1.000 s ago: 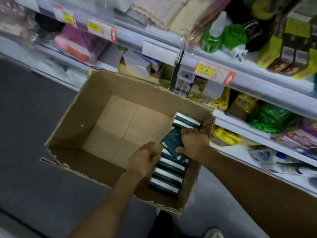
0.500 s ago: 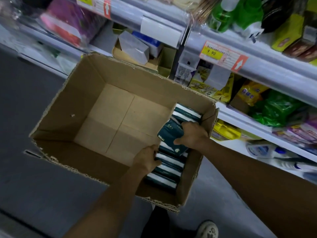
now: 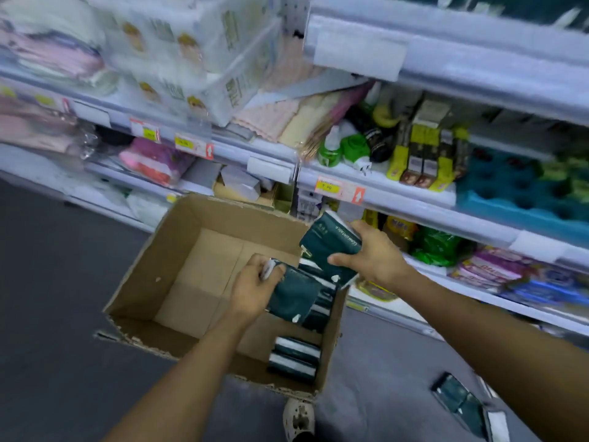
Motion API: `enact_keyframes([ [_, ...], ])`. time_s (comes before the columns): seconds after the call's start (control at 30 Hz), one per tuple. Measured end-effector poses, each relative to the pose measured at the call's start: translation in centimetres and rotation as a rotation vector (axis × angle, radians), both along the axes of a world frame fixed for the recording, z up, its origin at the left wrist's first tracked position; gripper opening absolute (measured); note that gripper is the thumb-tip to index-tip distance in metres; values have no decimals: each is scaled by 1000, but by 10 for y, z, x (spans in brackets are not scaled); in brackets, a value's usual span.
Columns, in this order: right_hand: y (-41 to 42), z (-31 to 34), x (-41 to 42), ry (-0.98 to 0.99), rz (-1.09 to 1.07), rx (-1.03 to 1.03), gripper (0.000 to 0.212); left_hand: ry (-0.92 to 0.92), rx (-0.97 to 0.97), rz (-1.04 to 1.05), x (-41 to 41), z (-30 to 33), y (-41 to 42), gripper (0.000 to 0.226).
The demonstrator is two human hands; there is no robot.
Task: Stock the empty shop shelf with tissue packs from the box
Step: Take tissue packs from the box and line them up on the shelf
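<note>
Right hand [image 3: 374, 255] clamps a tissue pack [image 3: 331, 242] above the box [image 3: 178, 250] rim at 1 o'clock; left hand [image 3: 251, 290] grips a second pack [image 3: 294, 296]. Risk: one-handed holds on slick wrapping may slip during transfer to the shelf.

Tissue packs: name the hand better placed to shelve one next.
Probably the right hand: it grips a pack raised above the box rim, nearest the shelves. The left hand holds its pack low inside the box.
</note>
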State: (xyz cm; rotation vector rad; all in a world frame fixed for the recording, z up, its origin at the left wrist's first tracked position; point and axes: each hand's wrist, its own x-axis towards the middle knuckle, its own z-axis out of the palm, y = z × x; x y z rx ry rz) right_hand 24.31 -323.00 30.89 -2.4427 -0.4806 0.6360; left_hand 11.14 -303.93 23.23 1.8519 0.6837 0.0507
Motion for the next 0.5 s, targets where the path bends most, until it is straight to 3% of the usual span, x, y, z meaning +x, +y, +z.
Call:
enact_keyframes([
  [0.1, -16, 41, -2, -37, -59, 131, 72, -76, 40, -26, 9, 45, 2, 23],
  [0.23, -33, 92, -7, -103, -111, 264, 41, -167, 85, -69, 25, 102, -5, 16],
  [0.33, -43, 127, -10, -168, -123, 320, 45, -244, 47, -86, 37, 141, -13, 15],
  [0.5, -58, 173, -8, -315, -124, 356, 36, -313, 144, -113, 52, 195, -18, 16],
])
